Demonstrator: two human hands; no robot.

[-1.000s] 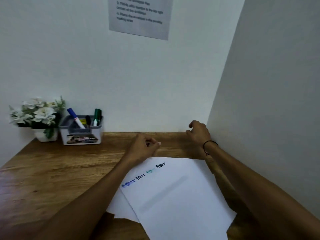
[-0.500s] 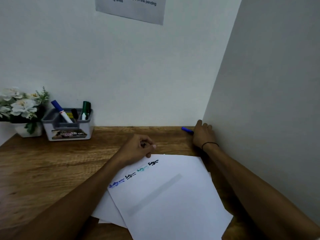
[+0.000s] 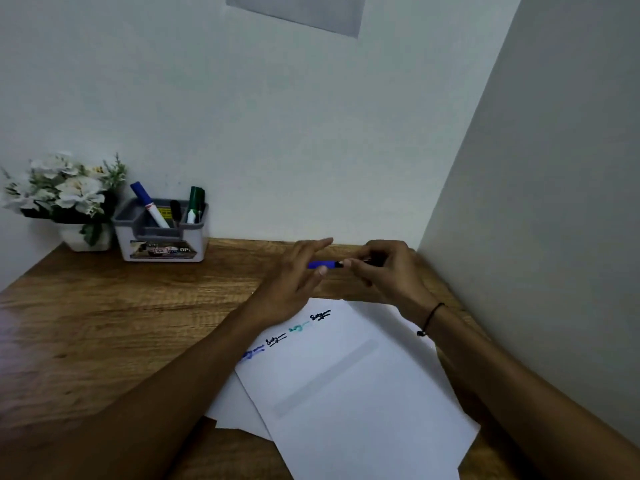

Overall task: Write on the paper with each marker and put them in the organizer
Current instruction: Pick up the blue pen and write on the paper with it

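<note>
My right hand (image 3: 388, 271) grips a blue marker (image 3: 323, 265) by its dark rear end and holds it level above the desk's back edge. My left hand (image 3: 294, 285) is at the marker's blue cap, fingers straight behind it and thumb in front, just touching. Below the hands lies the white paper (image 3: 349, 382) with several short scribbles in blue, black and teal along its top edge. The grey and white organizer (image 3: 161, 237) stands at the back left and holds a blue-capped, a black and a green marker.
A white pot of white flowers (image 3: 65, 199) stands left of the organizer. A grey wall closes the desk on the right, close to my right forearm. More white sheets lie under the paper. A printed notice (image 3: 298, 8) hangs on the back wall.
My right hand has lifted the blue marker from the back right corner and brought it left. My left hand opened from a loose fist on the paper and rose to the cap.
</note>
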